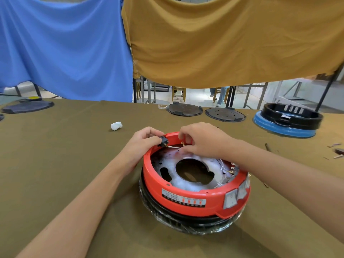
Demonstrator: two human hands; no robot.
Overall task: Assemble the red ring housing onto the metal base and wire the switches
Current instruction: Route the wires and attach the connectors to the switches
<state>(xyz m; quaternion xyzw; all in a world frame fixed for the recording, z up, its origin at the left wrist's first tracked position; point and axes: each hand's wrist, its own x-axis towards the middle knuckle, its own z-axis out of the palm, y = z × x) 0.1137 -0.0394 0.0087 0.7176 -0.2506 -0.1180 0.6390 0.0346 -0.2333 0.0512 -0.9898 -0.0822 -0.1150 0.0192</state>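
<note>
Housing status: the red ring housing (188, 194) is already seated on the metal base (197, 180), whose bright plate with its large central opening shows inside the ring; the assembly rests on a black, plastic-wrapped lower section (186, 221) near the middle of the olive-covered table (74, 146); the seating step therefore appears complete, although no fasteners can be confirmed from this view. Wiring status: in progress; the left hand (144, 139) pinches a small black switch (163, 142) at the far left rim of the ring, terminals pointing inward; the right hand (201, 139) is curled over the far rim, fingertips closed on a thin pale wire (174, 146) that runs to the switch terminals; a brass-coloured ring terminal (182, 143) sits just beside those fingers; whether the wire is fully pushed onto its tab cannot be told. Further wires and brass terminals (228, 169) lie loose at the right inner side of the ring, so more connections probably remain; the held switch is not yet set into the housing wall; grey rocker switches (236, 195) are already fitted on the near right outer face. Surroundings: a crumpled white wad (116, 125) lies well to the left; two dark round plates (204, 111) and a black ring on a blue base (287, 120) stand at the far edge; blue and mustard cloths (167, 43) hang behind.
</note>
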